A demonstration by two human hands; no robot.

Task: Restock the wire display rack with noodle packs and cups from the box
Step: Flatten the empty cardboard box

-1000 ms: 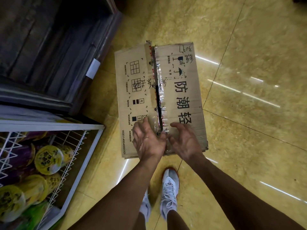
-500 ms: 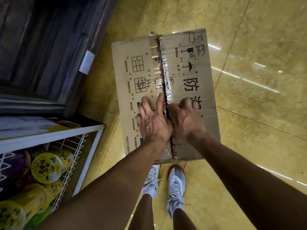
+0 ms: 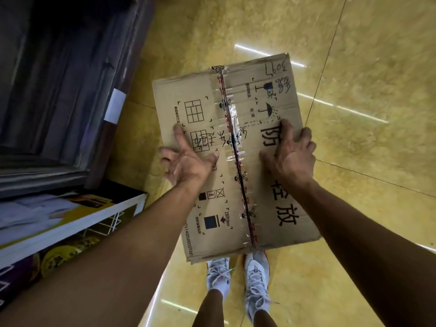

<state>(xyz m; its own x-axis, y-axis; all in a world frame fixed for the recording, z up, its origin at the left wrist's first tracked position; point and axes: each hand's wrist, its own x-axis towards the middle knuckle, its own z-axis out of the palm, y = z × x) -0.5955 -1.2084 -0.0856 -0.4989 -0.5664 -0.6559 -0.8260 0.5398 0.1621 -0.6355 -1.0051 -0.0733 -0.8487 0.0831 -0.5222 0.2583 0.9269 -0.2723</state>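
Note:
A closed cardboard box (image 3: 236, 109) with black print lies on the floor, its top flaps meeting at a taped middle seam (image 3: 238, 161). My left hand (image 3: 188, 161) is on the left flap: the index finger lies straight on the cardboard and the other fingers bend at the box's left edge. On the right flap, my right hand (image 3: 290, 154) curls its fingers over the box's right edge. At the lower left stands the white wire display rack (image 3: 70, 223), holding noodle cups with yellow lids (image 3: 59, 256).
A dark wooden cabinet (image 3: 59, 90) with a white label fills the upper left, close to the box. My white shoes (image 3: 257, 272) stand just below the box. Glossy yellow floor tiles (image 3: 365, 90) stretch to the right.
Both hands have slid from the middle seam outward to the box's left and right edges. The view has shifted, so the box now sits lower and further right.

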